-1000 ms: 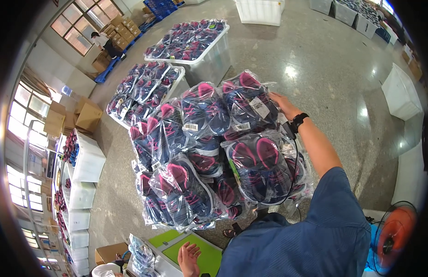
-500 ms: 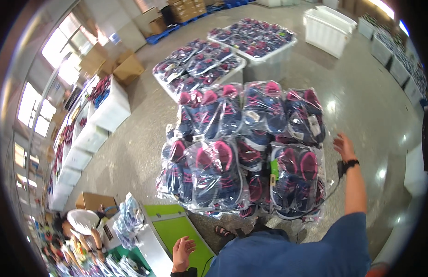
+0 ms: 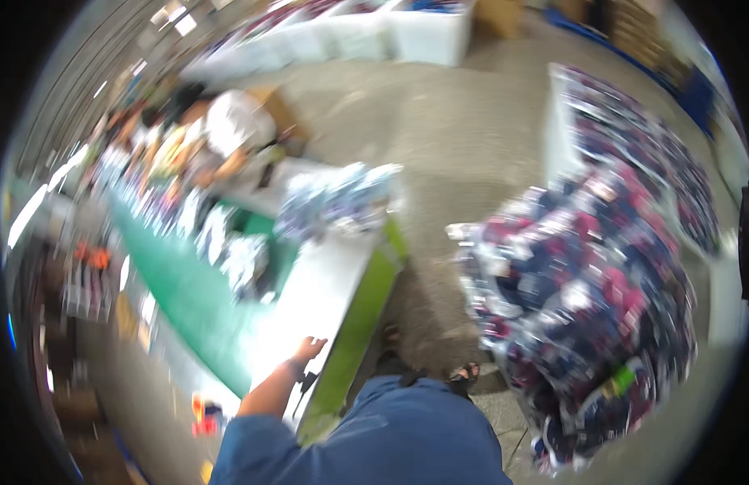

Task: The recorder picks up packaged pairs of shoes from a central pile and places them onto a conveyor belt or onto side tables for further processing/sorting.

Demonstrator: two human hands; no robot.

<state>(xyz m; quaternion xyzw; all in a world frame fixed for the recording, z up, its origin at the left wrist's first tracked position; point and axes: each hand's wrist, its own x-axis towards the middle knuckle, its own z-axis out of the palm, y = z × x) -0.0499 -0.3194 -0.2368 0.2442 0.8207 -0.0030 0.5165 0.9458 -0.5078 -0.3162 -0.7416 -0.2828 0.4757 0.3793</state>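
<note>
My left hand point(image 3: 308, 351) hangs by the bare, pale metal end of a work table point(image 3: 306, 295). Its fingers look loosely apart and hold nothing; blur hides whether they touch the tabletop. A pile of clear-bagged shoes point(image 3: 326, 202), light blue and grey, lies at the table's far corner. Further left, more bagged shoes point(image 3: 233, 250) rest on the green belt point(image 3: 176, 267). To my right rises a big stack of bagged navy and pink shoes point(image 3: 580, 291). My right hand is out of view.
People point(image 3: 221, 153) sit along the belt's far side. White bins point(image 3: 431, 36) line the back, beside a cardboard box point(image 3: 500, 16). Another full bin point(image 3: 556, 121) stands behind the shoe stack. The table's green side panel point(image 3: 350, 339) is close to my legs.
My view has swung left, from the navy and pink shoe stack to the table and belt. The stack now sits at the right. My right hand has left the view.
</note>
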